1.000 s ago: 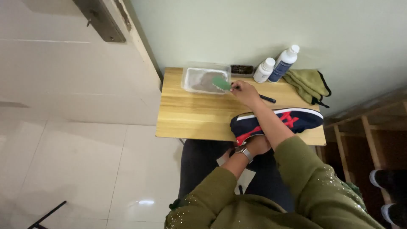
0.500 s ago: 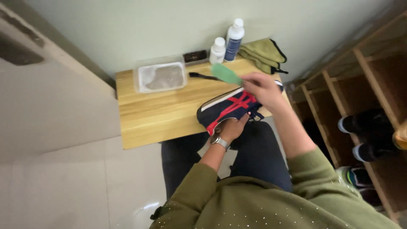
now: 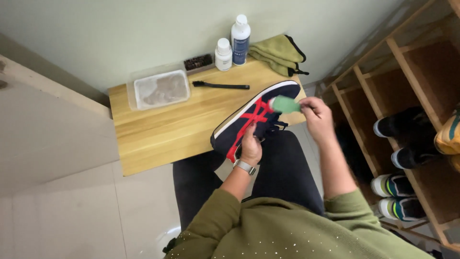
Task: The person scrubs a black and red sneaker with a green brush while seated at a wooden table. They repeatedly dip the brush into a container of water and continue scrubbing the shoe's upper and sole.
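Observation:
A navy sneaker (image 3: pixel 247 120) with red stripes and a white sole lies tilted on its side at the near edge of a small wooden table (image 3: pixel 163 129). My left hand (image 3: pixel 250 147) grips it from below, near its middle. My right hand (image 3: pixel 317 117) holds a green brush (image 3: pixel 285 104) against the shoe's upper, close to the laces. The brush is blurred. A watch sits on my left wrist.
On the table stand a clear plastic tub of cloudy water (image 3: pixel 160 89), a thin black brush (image 3: pixel 221 86), a dark block brush (image 3: pixel 198 62), two white bottles (image 3: pixel 232 43) and a folded olive cloth (image 3: pixel 278 52). A wooden shoe rack (image 3: pixel 407 96) with several shoes is at the right.
My right hand has carried the green brush from the water tub over to the sneaker. The camera view has swung, and the shoe has come closer to my lap.

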